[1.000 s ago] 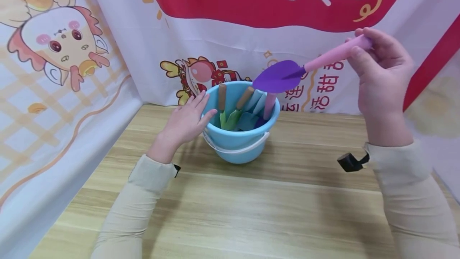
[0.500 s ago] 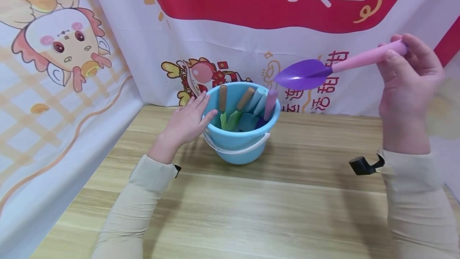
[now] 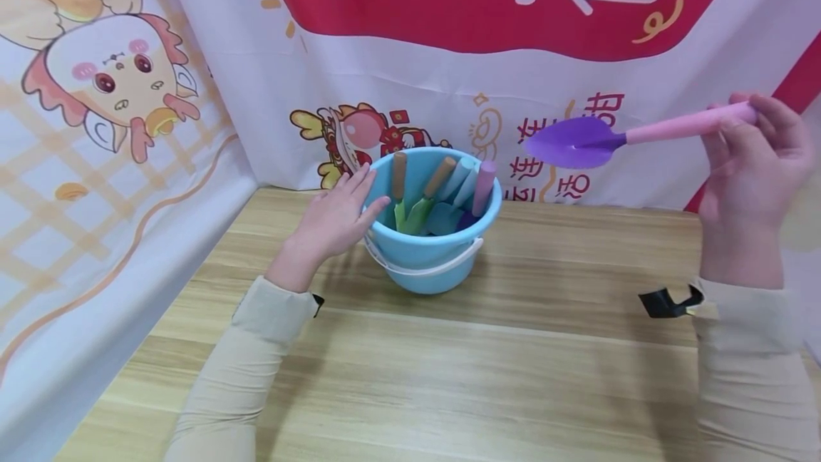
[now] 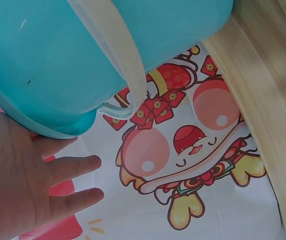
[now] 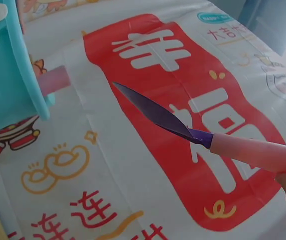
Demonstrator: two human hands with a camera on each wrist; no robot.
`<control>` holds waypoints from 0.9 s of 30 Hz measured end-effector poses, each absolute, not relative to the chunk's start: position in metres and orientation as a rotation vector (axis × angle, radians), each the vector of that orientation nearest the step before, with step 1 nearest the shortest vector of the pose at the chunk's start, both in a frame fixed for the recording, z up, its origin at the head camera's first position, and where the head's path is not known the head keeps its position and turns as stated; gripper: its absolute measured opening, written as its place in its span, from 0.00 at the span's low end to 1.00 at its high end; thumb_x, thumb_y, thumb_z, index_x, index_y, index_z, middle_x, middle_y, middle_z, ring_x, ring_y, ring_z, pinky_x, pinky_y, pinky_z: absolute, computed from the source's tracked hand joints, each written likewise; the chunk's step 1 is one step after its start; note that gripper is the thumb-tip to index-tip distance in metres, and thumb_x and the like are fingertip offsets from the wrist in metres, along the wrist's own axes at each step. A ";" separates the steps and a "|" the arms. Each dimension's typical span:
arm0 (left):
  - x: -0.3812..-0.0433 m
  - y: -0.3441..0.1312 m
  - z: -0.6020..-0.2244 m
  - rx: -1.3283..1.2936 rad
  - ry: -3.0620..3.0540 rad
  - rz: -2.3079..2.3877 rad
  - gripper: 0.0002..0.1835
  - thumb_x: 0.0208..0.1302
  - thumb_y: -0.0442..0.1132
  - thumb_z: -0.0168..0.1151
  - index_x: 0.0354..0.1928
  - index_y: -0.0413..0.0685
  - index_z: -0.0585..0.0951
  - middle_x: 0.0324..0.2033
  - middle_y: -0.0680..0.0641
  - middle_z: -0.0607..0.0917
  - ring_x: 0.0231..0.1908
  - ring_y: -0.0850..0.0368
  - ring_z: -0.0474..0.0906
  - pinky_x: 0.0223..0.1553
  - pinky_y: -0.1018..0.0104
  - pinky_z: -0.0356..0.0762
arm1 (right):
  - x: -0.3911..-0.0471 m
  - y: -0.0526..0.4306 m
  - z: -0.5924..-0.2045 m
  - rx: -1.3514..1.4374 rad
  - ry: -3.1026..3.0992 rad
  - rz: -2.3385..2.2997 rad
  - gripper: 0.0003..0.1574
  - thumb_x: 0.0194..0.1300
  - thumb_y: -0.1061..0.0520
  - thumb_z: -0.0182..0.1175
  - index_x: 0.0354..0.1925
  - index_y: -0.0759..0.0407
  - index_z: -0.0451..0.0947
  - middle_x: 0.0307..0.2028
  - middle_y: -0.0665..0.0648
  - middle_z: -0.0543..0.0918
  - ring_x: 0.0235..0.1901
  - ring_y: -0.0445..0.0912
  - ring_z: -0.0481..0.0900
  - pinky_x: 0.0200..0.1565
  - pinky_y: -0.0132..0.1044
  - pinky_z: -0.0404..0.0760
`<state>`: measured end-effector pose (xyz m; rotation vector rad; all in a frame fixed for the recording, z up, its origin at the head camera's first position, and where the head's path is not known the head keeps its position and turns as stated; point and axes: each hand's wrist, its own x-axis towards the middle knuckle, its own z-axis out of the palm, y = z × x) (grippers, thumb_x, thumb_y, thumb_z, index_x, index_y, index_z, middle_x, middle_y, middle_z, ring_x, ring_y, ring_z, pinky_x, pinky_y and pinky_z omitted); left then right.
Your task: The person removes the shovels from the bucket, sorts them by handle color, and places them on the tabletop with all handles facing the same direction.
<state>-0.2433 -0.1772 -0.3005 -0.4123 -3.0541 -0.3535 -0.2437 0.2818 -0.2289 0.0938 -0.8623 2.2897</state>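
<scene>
A light blue bucket (image 3: 423, 262) with a white handle (image 3: 426, 269) stands on the wooden table. My left hand (image 3: 333, 219) rests on its left rim with fingers extended; in the left wrist view the hand (image 4: 17, 180) lies against the rim. Up at the right, my right hand (image 3: 753, 162) pinches the pink handle end of a purple trowel (image 3: 574, 142), whose blade points left, above and right of the bucket. The right wrist view shows the trowel (image 5: 158, 114) edge-on. Several more hand tools stand in the bucket, including a brown-handled green one (image 3: 420, 212) and a pink-handled one (image 3: 484, 187).
Wood-grain table (image 3: 449, 383) lies beneath. A printed white and red cloth (image 3: 500, 13) hangs right behind the bucket, and another patterned cloth (image 3: 96, 184) hangs along the left side. A black wrist mount (image 3: 663, 303) juts from the right sleeve.
My right hand has moved right and then slightly down, carrying the trowel away from over the bucket, its blade now nearer level. My left hand has stayed at the rim.
</scene>
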 end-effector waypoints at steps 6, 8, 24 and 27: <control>-0.244 -0.177 -0.301 -0.410 -3.066 -0.345 0.42 0.78 0.66 0.35 0.83 0.50 0.46 0.82 0.47 0.45 0.79 0.40 0.40 0.72 0.30 0.49 | -0.250 0.295 -0.245 0.002 -0.850 2.334 0.23 0.58 0.76 0.70 0.53 0.71 0.79 0.50 0.62 0.81 0.54 0.52 0.83 0.54 0.39 0.82; -0.244 -0.177 -0.301 -0.414 -3.067 -0.344 0.42 0.78 0.66 0.35 0.83 0.50 0.46 0.82 0.47 0.45 0.79 0.40 0.41 0.71 0.30 0.49 | -0.251 0.300 -0.250 -0.012 -0.836 2.356 0.23 0.59 0.76 0.69 0.53 0.71 0.79 0.49 0.62 0.82 0.55 0.52 0.83 0.54 0.39 0.82; -0.244 -0.176 -0.300 -0.409 -3.059 -0.349 0.42 0.78 0.66 0.37 0.83 0.49 0.48 0.82 0.47 0.46 0.79 0.40 0.42 0.71 0.31 0.51 | -0.268 0.321 -0.291 -0.129 -0.677 2.534 0.19 0.61 0.80 0.64 0.50 0.71 0.79 0.42 0.62 0.84 0.37 0.52 0.85 0.46 0.42 0.86; -0.243 -0.176 -0.300 -0.409 -3.057 -0.352 0.42 0.78 0.66 0.37 0.83 0.49 0.48 0.82 0.47 0.46 0.79 0.40 0.42 0.71 0.31 0.51 | -0.272 0.321 -0.300 -0.139 -0.644 2.586 0.18 0.61 0.80 0.63 0.48 0.71 0.79 0.39 0.63 0.84 0.33 0.53 0.85 0.44 0.43 0.87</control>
